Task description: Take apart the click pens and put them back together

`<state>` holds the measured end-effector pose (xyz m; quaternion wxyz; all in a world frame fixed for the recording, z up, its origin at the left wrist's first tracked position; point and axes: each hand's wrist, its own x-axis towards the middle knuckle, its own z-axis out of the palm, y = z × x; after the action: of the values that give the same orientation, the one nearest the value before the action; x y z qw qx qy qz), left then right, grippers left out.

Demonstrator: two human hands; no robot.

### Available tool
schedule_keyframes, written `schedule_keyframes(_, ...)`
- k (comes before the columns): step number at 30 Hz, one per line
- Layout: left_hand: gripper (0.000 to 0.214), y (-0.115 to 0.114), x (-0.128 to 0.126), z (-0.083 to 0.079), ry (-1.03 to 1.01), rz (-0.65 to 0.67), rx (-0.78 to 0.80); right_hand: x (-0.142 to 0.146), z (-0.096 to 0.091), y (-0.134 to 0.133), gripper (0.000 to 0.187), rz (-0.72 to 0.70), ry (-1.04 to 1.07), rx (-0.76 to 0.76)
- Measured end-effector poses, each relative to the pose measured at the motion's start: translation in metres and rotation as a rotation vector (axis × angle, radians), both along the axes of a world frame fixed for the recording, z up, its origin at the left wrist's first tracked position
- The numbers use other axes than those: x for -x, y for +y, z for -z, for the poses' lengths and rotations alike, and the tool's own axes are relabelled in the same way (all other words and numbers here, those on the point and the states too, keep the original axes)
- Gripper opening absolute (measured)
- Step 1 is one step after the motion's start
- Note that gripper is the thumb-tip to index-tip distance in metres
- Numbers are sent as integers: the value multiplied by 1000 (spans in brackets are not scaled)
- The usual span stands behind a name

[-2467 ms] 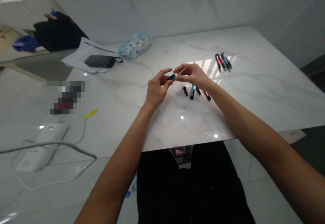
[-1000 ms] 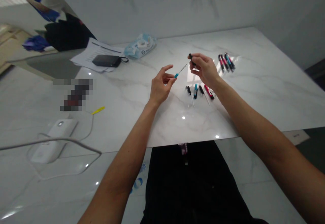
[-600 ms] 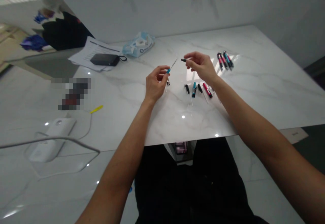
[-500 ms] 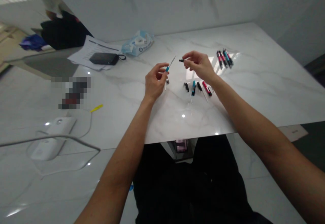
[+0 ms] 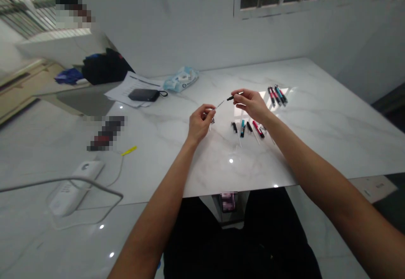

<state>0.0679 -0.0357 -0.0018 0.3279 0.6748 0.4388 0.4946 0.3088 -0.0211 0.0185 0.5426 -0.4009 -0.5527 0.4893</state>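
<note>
My left hand (image 5: 200,123) is closed in a pinch around a pen. A thin pen refill (image 5: 220,104) sticks out of it toward the upper right, and the fingers cover the rest of the pen. Facing it, my right hand (image 5: 251,104) pinches a black pen part (image 5: 230,98), whose end is a small gap from the refill's tip. On the table below the hands lie a blue pen barrel (image 5: 242,128), a red pen barrel (image 5: 257,129), small black pen parts (image 5: 234,127) and white refills (image 5: 256,137). A small dark piece (image 5: 213,120) lies partly hidden beside my left hand.
Several pens (image 5: 277,96) lie side by side at the right back. A blue-white wipes packet (image 5: 181,79), a black pouch (image 5: 144,95) and papers (image 5: 122,85) are at the back left. A white power strip (image 5: 76,188) with a grey cable lies at the left front.
The camera view has tilted up, so the table sits lower and a window shows. The black part and the refill tip are closer together. The blue part at my left fingertips is now hidden.
</note>
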Motion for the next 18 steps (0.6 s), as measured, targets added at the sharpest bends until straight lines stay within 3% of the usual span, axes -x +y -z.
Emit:
schedule_keyframes(9, 18, -7, 2, -8, 69, -25, -5, 2, -3, -3, 42, 3, 54, 5)
schedule_keyframes(18, 19, -11, 2, -8, 151, -11, -24, 8, 1, -7, 39, -68, -55, -74)
